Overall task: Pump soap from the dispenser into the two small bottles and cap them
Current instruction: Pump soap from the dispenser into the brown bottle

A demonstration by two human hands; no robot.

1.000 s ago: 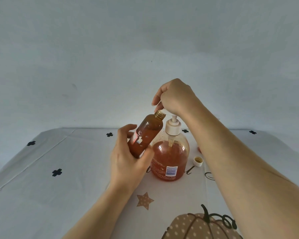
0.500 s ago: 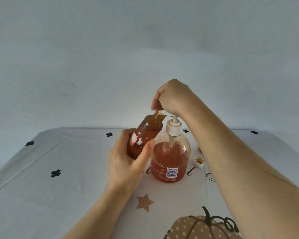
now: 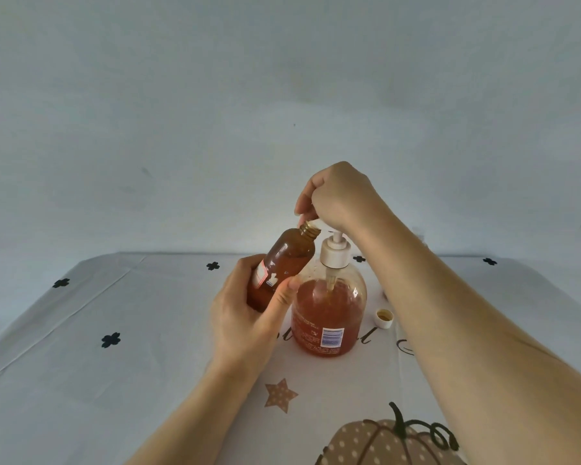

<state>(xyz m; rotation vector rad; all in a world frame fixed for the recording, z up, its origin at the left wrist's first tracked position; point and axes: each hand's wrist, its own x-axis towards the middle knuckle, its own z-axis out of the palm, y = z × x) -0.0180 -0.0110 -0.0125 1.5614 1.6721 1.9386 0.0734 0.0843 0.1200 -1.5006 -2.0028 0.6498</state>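
A home: pumpkin-print tablecloth point(image 3: 148, 380) against a bare wall point(image 3: 282, 95).

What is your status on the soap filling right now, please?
Left hand grips small bottle, tilted, uncapped. Right hand on dispenser pump head. Loose cap on table, clear of work.

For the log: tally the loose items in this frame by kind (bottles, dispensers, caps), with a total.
Small bottles: 1, the amber small bottle, tilted in the left hand, mouth uncapped
Pump dispensers: 1, the soap dispenser, with the right hand on its pump
Loose caps: 1, the white cap on the tablecloth
Total: 3
A second small bottle is not clearly visible.
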